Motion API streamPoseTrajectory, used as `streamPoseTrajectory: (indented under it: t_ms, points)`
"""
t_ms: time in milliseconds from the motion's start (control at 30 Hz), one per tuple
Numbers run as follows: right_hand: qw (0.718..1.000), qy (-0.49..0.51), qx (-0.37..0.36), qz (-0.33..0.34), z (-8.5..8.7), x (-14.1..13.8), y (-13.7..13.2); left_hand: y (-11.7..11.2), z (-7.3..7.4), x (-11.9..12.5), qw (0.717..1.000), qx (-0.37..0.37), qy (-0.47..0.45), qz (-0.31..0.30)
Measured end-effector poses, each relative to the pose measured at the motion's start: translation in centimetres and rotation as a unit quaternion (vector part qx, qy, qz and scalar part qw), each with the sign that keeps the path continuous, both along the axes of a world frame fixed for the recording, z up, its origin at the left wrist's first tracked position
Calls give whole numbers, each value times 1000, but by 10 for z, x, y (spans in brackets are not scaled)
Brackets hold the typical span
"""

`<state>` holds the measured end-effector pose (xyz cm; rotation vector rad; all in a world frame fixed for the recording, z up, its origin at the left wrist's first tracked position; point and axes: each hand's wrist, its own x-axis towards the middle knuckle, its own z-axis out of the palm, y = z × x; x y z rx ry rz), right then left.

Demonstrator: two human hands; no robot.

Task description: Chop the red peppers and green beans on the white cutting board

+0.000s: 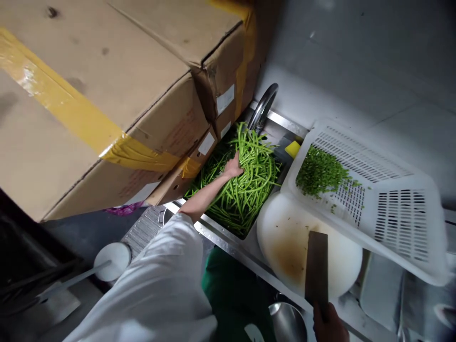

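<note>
My left hand [233, 167] reaches into a steel sink [228, 232] and closes on a bunch of long green beans [249, 185] that fill it. My right hand [329, 325], at the bottom edge, grips the handle of a cleaver [317, 268] whose dark blade lies over a round white cutting board [288, 232]. The board shows brown staining. A white slotted plastic basket [392, 204] sits tilted to the right and holds a pile of chopped green bean pieces [320, 173].
Large taped cardboard boxes [107, 95] loom over the left side of the sink. A curved tap [263, 107] rises behind the beans. A yellow sponge [292, 148] lies by the basket. A white ladle [110, 261] rests at the lower left, and a steel bowl [287, 323] sits below the board.
</note>
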<state>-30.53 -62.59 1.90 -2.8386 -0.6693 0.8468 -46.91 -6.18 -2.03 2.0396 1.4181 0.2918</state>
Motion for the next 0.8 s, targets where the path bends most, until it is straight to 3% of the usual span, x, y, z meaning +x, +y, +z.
streamPoseTrajectory:
  t_ms: [100,200,267,333,500,567,633,800]
  points:
    - [1000,9,-19,-12,3,0,4,-4,26,12,992,90,78,-39]
    - [1000,0,-7,-10,5,-4,5,-15,33,20,977,164,118,-68]
    - [1000,-3,6,-3,5,-6,5,-32,25,13,970,193,132,-73]
    - [1000,-7,10,-1,4,-9,5,-57,7,-6,969,200,138,-46]
    - [1000,-3,1,-3,-1,-13,5,-104,-44,-73,977,95,190,10]
    - [1000,1,1,-2,-2,-13,6,-106,-52,-89,978,68,195,-7]
    - [1000,8,-4,-6,-2,-14,6,-102,-50,-94,983,58,170,-40]
    - [1000,16,-10,-14,-1,-17,8,-65,-18,-67,987,140,-19,-81]
